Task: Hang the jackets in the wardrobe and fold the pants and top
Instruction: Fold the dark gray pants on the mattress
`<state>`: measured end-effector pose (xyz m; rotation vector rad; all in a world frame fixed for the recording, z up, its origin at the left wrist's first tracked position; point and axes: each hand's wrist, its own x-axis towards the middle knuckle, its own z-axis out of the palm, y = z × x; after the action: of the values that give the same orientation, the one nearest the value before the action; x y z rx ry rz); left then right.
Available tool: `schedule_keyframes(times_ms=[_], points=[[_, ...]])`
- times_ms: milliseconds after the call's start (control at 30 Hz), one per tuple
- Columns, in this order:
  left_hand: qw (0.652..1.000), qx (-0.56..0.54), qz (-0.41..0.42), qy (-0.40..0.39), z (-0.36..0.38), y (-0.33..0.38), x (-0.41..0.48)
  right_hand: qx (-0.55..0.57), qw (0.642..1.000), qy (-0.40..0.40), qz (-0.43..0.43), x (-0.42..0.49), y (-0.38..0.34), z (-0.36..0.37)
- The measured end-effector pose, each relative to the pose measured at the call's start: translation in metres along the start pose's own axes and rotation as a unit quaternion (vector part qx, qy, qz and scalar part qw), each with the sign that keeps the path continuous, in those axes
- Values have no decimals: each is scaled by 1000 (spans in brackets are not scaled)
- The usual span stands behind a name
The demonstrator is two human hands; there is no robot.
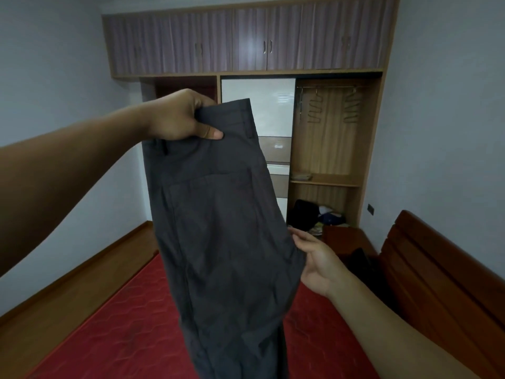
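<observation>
Dark grey pants [221, 220] hang in front of me, folded lengthwise with a back pocket facing me, their legs dropping out of the bottom of the view over the red mattress [114, 324]. My left hand [180, 117] is raised and pinches the waistband at the top. My right hand [314, 258] touches the pants' right edge at hip height with its fingers apart; whether it grips the cloth I cannot tell. The wardrobe [336, 149] stands open behind, with a rail and bare wire hangers [351, 108].
A dark wooden headboard [437, 269] runs along the right. A wooden nightstand [347, 239] stands beside the wardrobe. Loose dark clothes [317, 214] lie on the wardrobe's bottom shelf, and a folded item [300, 176] on the middle shelf. Wooden flooring [82, 269] lies left of the mattress.
</observation>
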<state>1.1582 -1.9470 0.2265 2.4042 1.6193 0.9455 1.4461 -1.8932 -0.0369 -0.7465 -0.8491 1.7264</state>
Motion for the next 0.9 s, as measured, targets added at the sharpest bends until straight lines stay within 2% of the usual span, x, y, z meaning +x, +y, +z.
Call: schedule_keyframes(times_ms=[167,300,367,467,533,600,667,733,833,900], points=[[1000,2,-21,17,-19,-41,-16,17,999,28,-42,11,25,8],[1000,-13,-25,4,-25,-63,-19,-87,993,0,-79,13,40,26],[1000,-16,-21,1,-32,-73,-19,-233,964,-6,-129,12,44,35],[1000,-22,-12,-15,-38,-84,-18,-385,901,56,-192,19,55,39],[1000,-24,-4,-20,-39,-90,-19,-456,869,55,-182,22,61,41],[999,-15,9,-27,-38,-93,-18,-530,835,20,-149,24,62,47],[999,-1,25,-46,-35,-90,-16,-507,851,-41,-129,18,51,74],[996,26,45,-72,-30,-82,-15,-454,871,-90,-165,13,30,116],[991,52,66,-109,-22,-67,-13,-370,890,-113,-241,10,-5,175],[988,60,74,-119,-22,-61,-13,-356,887,-110,-273,12,-20,193]])
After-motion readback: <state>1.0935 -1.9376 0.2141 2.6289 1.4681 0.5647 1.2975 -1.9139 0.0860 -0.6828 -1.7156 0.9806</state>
